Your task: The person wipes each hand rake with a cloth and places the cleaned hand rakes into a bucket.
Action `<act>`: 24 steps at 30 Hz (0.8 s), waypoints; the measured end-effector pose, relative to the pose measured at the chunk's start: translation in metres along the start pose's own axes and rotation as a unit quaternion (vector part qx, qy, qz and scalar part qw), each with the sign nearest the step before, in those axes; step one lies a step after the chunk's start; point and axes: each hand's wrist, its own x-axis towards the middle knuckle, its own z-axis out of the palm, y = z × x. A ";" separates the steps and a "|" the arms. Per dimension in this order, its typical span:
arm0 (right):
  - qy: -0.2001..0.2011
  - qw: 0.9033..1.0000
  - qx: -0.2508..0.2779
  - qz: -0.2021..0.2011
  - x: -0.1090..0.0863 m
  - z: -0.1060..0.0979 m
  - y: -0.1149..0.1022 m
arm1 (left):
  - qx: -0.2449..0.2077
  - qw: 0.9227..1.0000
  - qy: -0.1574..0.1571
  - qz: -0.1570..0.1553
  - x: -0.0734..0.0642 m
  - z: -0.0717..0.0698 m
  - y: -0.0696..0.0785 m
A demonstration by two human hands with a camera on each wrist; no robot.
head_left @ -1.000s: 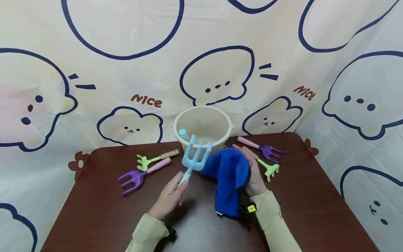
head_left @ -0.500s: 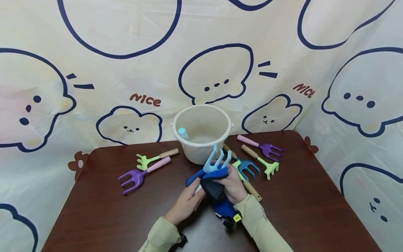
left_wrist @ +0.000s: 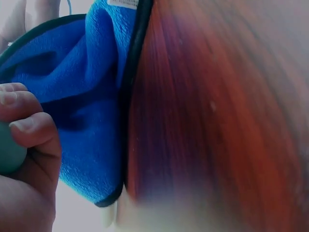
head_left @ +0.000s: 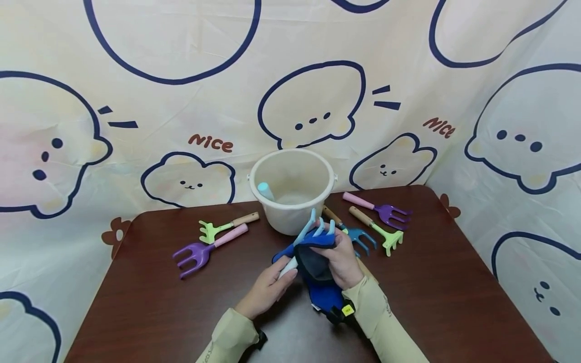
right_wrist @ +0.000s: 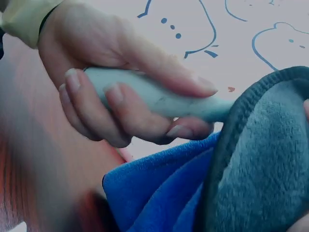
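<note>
In the head view my left hand point(head_left: 268, 290) grips the pale handle of a light blue garden hand fork point(head_left: 289, 267), its tines pointing up and away. The right wrist view shows the fingers curled around that handle point(right_wrist: 159, 96). A cloth point(head_left: 327, 297), blue on one side and grey on the other with dark edging, is held in my right hand point(head_left: 342, 262). It wraps over the fork's head, and the tine tips stick out above its fold. Folds of the blue side point(left_wrist: 91, 96) hang beside the left hand in the left wrist view.
A white bucket point(head_left: 288, 219) stands behind the hands, a light blue handle point(head_left: 265, 190) leaning inside. To the left lie a purple fork point(head_left: 197, 256) and a green rake point(head_left: 210, 232). At right are another purple fork point(head_left: 386, 213), a green rake point(head_left: 390, 239) and a blue fork point(head_left: 360, 237).
The hands have come together: the left hand brought the fork right and down, and the right hand folded the cloth around its head. Over the last half second they have shifted only slightly.
</note>
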 end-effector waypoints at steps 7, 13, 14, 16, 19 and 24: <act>-0.027 0.999 0.040 0.002 0.006 -0.012 -0.003 | 0.030 0.999 -0.010 -0.043 -0.002 -0.005 -0.001; -0.035 0.998 0.052 0.003 0.006 -0.015 -0.006 | 0.054 0.999 -0.008 0.003 -0.001 -0.008 -0.007; -0.036 0.998 0.052 0.005 0.006 -0.015 -0.006 | 0.058 0.998 -0.010 0.008 -0.001 -0.009 -0.008; -0.040 0.998 0.056 0.009 0.005 -0.016 -0.007 | 0.055 0.998 -0.021 0.008 -0.001 -0.012 -0.009; -0.056 0.997 0.058 0.014 0.005 -0.018 -0.009 | 0.047 0.998 -0.042 0.005 -0.001 -0.016 -0.010; -0.100 0.992 0.069 0.030 0.006 -0.020 -0.009 | 0.017 0.996 -0.083 -0.013 -0.004 -0.024 -0.009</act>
